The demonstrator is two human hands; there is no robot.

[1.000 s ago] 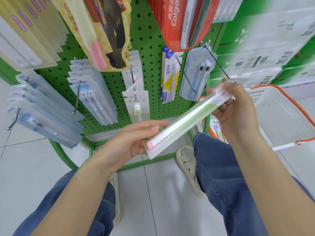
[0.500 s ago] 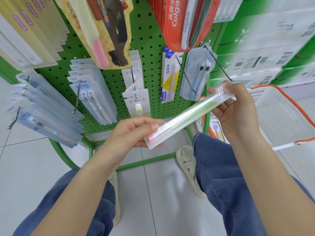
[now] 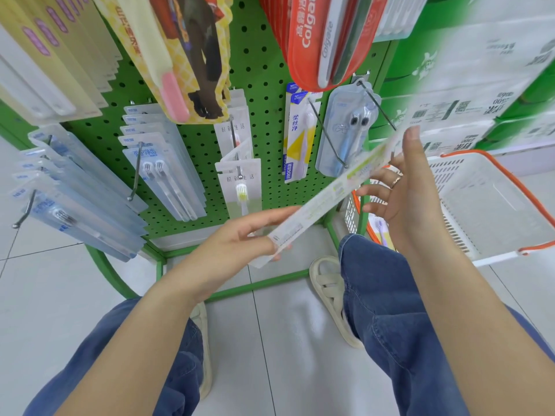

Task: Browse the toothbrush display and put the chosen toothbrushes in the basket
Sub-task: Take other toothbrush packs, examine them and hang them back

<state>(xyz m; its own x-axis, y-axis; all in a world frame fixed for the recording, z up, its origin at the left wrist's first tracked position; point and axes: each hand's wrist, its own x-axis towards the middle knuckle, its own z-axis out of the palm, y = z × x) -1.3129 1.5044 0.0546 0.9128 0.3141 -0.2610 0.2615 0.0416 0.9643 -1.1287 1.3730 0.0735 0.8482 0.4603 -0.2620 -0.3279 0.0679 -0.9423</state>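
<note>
A: What were the hands doing with the long flat toothbrush pack of clear plastic and white-green card [image 3: 327,199]?

B: They held it slanted in the middle of the frame. The left hand [image 3: 240,238] pinched the lower end between thumb and fingers. The right hand [image 3: 402,187] was at the upper end, at the right of the frame, with its thumb up on the pack's edge and its other fingers spread out straight under it.

A: Had anything changed?

B: Yes. A moment before, the pack showed its clear front, with a pink brush end near the left hand. Now the printed back faced up, so the pack had been flipped. The right hand had also loosened; before, it was curled round the top end.

A: What did that mean for the job?

B: I think the person was reading the back, still choosing. The pack was not in the basket yet.

A: Where was the basket?

B: The white plastic basket with an orange rim [image 3: 492,211] sat at the right of the frame, just behind the right hand. A small purple toothbrush pack [image 3: 379,228] showed beside it. The green pegboard rack [image 3: 264,85] with more packs hung across the top.
</note>
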